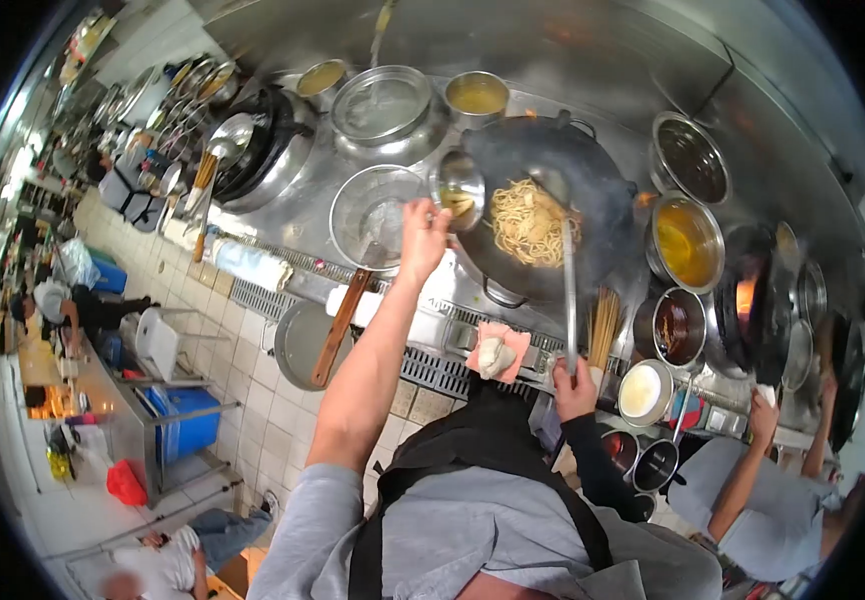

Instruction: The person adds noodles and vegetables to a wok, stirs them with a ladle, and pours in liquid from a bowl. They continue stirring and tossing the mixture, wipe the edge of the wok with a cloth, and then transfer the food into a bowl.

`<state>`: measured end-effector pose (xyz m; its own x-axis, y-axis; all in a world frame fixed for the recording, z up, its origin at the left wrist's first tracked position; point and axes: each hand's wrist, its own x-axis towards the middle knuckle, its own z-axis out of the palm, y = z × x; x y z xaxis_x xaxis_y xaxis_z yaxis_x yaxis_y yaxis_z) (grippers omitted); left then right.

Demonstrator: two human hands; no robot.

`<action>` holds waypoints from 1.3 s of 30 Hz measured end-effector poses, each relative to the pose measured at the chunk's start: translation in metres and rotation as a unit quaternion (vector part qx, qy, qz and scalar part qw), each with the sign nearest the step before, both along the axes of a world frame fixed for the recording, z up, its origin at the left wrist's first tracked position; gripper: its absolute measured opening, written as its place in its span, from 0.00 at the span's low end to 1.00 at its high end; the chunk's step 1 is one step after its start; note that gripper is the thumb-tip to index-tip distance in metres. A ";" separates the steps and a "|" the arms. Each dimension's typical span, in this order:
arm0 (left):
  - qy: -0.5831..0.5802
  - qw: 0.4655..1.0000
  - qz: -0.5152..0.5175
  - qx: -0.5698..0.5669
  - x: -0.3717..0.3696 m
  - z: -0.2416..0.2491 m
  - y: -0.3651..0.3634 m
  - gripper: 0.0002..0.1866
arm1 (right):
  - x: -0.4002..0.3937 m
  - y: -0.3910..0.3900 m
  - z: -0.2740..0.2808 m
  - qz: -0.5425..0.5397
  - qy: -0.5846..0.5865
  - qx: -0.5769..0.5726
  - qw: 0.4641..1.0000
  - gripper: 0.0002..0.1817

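My left hand [425,235] is closed on the rim of a small metal bowl [460,172], which is tilted at the left edge of a black wok [593,170]. Pale pieces of food show inside this bowl. Noodles [528,225] lie in the middle of the wok, with some steam over them. In my right hand [575,390] is the end of a long-handled ladle [569,290]; its head rests in the wok at the noodles' upper edge. A bundle of thin sticks [605,325] stands just right of the ladle's handle.
Left of the wok is a mesh strainer [378,190] with a wooden handle [343,330]. A pot of yellow liquid [688,240] and a pot of dark sauce [680,325] stand at right. A folded cloth [496,357] lies on the front ledge. A co-worker [768,500] works at right beside flames.
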<state>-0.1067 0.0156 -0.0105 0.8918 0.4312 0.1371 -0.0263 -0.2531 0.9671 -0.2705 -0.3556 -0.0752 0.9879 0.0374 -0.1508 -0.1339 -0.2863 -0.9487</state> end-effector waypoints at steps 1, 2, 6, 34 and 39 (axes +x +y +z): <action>0.029 0.999 -0.013 0.024 0.011 0.016 -0.024 0.11 | 0.003 0.002 0.008 0.036 0.072 -0.024 0.996 0.11; 0.059 0.997 -0.025 0.048 0.018 0.033 -0.046 0.10 | 0.003 0.013 0.020 0.029 0.126 0.059 0.990 0.09; 0.004 0.983 -0.001 0.184 0.048 0.007 -0.057 0.10 | 0.005 0.051 0.064 -0.041 0.292 0.259 0.920 0.08; -0.260 0.516 0.730 -0.365 -0.767 -0.024 -0.150 0.05 | 0.043 0.316 0.129 0.313 0.426 0.735 0.424 0.17; -0.290 0.317 0.836 -0.342 -0.804 -0.032 -0.267 0.04 | -0.004 0.380 0.146 0.338 0.446 0.698 0.447 0.15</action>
<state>-0.9104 -0.2510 -0.0420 -0.7502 0.3411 -0.5664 -0.6320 -0.1182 0.7659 -0.2741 0.0247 0.0704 0.2501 0.9544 0.1629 -0.9676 0.2401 0.0786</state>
